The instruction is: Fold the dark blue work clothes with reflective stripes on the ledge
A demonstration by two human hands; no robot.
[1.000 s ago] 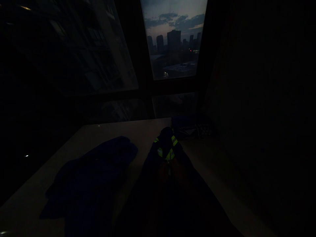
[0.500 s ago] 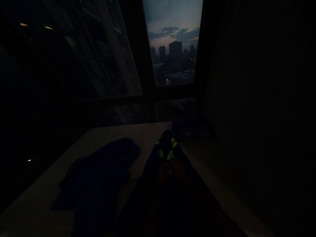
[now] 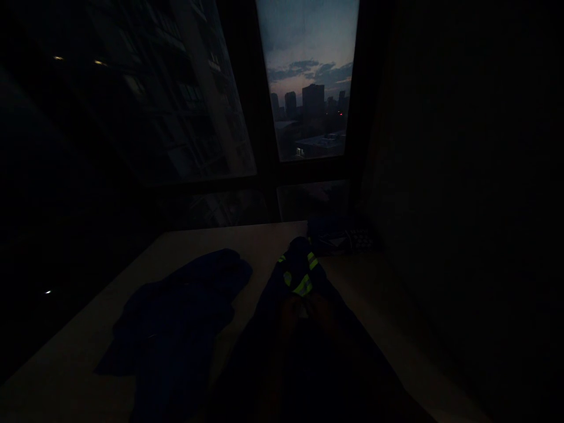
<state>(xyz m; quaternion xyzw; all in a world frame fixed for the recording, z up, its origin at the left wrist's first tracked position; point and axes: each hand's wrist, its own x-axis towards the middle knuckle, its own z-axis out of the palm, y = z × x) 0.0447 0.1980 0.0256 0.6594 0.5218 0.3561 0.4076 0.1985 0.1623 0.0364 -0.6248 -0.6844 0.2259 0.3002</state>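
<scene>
It is very dark, and much detail is lost. A dark blue garment (image 3: 299,252) with yellow-green bands lies in front of me, over or beside my dark-clad legs; I cannot tell where one ends. My left hand (image 3: 289,311) and my right hand (image 3: 320,309) meet at its near part, just below a bright band (image 3: 303,286). Their fingers are bent in close together and look pinched on the cloth. A small pale patch (image 3: 303,310) shows between them, too dim to name. To the left, apart from both hands, a crumpled blue cloth (image 3: 185,317) is spread out.
All this rests on a pale flat surface (image 3: 189,238). A dark bundle with white markings (image 3: 343,239) sits at its far right corner. Behind stands a window frame (image 3: 264,170), with buildings and dusk sky outside. A dark wall (image 3: 440,205) rises on the right.
The view has tipped up slightly. My hands have shifted a little toward me, and the bright band above them shows wider and flatter. The blue cloth on the left stays put.
</scene>
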